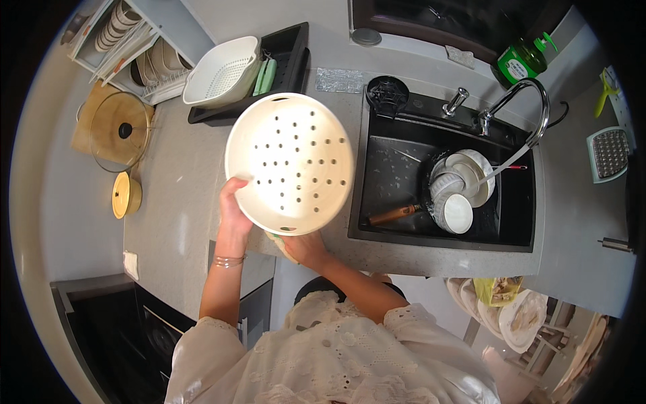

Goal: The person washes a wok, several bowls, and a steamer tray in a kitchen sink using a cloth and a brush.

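A round cream steamer tray (290,161) with many small holes is held up over the counter in front of me. My left hand (235,204) grips its lower left rim, thumb on the inner face. Beneath the lower rim is my right hand (305,248), partly hidden by the tray, holding a pale cloth (282,247) with a green edge against the underside. To the right, water runs from the chrome faucet (542,113) onto stacked bowls (456,212) in the black sink (388,187). A wooden-handled pan (393,214) lies under the bowls.
At the back left, a white colander (222,73) sits on a black drain rack (292,55). A glass lid (108,131) leans by the left wall near a yellow pot (126,194). Green dish soap (520,63) stands behind the faucet; a grater (609,154) hangs at the right.
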`<state>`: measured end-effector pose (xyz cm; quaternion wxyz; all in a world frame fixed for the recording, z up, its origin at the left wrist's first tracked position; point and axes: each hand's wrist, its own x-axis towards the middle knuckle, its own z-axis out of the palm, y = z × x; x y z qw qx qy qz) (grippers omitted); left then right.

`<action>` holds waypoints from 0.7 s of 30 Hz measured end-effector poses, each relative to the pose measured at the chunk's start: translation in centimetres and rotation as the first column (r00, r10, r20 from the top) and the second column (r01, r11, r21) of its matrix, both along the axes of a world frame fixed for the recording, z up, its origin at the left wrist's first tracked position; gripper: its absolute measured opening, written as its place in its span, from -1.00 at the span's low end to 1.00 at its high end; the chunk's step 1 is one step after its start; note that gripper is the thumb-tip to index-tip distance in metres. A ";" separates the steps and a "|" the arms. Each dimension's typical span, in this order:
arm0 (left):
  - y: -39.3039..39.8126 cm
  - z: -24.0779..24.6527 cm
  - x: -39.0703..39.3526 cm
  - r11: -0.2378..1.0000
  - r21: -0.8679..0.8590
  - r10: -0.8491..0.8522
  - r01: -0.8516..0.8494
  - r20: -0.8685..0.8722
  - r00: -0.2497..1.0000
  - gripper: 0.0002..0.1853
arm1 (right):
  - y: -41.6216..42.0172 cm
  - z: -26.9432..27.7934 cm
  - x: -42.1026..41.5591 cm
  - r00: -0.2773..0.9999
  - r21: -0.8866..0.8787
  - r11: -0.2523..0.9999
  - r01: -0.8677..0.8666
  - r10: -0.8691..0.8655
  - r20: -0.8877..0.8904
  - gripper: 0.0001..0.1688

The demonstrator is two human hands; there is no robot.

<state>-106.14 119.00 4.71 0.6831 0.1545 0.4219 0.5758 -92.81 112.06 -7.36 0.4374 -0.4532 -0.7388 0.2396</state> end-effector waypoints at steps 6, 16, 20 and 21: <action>-0.5 2.1 -2.7 0.990 0.025 0.140 -0.138 -0.082 0.987 -0.39 | 4.8 -3.8 11.3 0.701 -0.021 0.949 0.313 -0.216 0.680 -0.81; -0.3 0.4 2.2 0.997 -0.068 0.042 -0.037 0.072 0.997 -0.42 | -4.4 -0.2 11.4 0.878 0.098 0.993 0.070 -0.108 0.467 -0.70; -0.4 -0.2 5.6 0.980 -0.091 -0.163 0.175 0.124 0.979 -0.36 | -7.8 -3.8 20.5 0.807 0.139 0.920 0.366 -0.388 0.446 -0.70; -0.7 -0.2 6.3 0.966 -0.102 -0.224 0.238 0.135 0.965 -0.35 | -8.2 -3.8 24.2 0.745 0.186 0.876 0.445 -0.477 0.467 -0.70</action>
